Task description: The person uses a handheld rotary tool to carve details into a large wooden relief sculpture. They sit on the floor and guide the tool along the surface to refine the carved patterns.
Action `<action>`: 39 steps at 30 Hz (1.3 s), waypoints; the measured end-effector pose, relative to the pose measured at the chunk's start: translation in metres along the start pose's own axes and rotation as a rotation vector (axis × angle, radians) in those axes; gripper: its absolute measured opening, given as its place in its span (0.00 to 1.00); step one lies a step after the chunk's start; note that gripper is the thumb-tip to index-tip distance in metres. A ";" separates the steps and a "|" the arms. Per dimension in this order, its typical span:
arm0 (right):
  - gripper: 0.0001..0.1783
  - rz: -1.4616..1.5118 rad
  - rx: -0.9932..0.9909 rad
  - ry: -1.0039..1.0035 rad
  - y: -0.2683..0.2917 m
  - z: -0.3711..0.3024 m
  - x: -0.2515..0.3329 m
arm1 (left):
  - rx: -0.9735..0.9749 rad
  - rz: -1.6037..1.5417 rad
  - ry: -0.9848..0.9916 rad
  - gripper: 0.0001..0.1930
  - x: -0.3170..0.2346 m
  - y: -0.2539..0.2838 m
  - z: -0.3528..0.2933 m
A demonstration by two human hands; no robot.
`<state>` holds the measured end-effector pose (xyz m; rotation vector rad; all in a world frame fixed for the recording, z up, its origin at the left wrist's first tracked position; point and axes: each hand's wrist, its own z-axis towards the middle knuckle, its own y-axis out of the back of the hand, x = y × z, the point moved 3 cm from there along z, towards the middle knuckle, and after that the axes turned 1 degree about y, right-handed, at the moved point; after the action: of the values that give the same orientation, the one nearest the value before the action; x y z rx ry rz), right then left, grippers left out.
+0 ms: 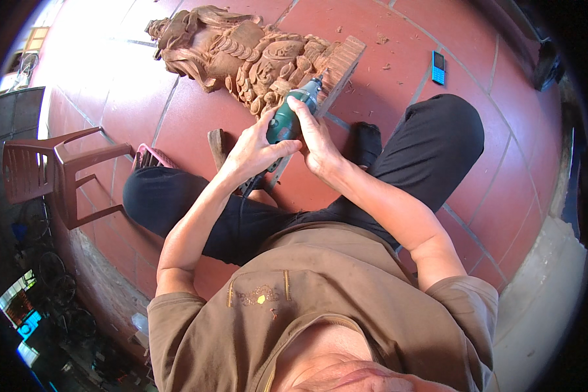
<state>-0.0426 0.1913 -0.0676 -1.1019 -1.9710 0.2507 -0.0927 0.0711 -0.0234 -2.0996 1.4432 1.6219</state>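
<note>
A carved reddish-brown wooden statue (242, 52) lies on its side on the red tiled floor, its square base toward the right. Both hands hold a green rotary tool (287, 117) whose tip touches the carving near the base. My left hand (255, 151) grips the rear of the tool body. My right hand (312, 134) wraps its front part, fingers close to the tip. A black cord runs from the tool down past my left wrist. I sit on the floor with legs in black trousers spread to either side.
A dark red plastic chair (59, 173) stands at the left. A blue phone (438, 67) lies on the tiles at the upper right. A wooden piece (216, 145) lies near my left knee. Wood chips are scattered around the statue's base.
</note>
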 end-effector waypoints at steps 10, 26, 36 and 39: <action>0.27 -0.006 0.025 -0.005 0.002 0.008 -0.005 | -0.024 -0.016 -0.003 0.45 0.003 -0.001 0.000; 0.27 0.013 0.006 -0.020 0.003 -0.002 0.000 | 0.007 0.004 0.027 0.45 -0.003 -0.001 -0.002; 0.27 0.013 0.000 -0.026 0.003 -0.002 0.000 | -0.001 0.010 0.006 0.45 0.003 -0.003 0.000; 0.26 0.028 -0.007 -0.007 0.009 -0.002 -0.001 | 0.035 0.009 0.005 0.44 0.001 -0.005 0.001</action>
<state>-0.0356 0.1956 -0.0714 -1.1356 -1.9650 0.2626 -0.0899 0.0744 -0.0267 -2.0835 1.4739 1.5838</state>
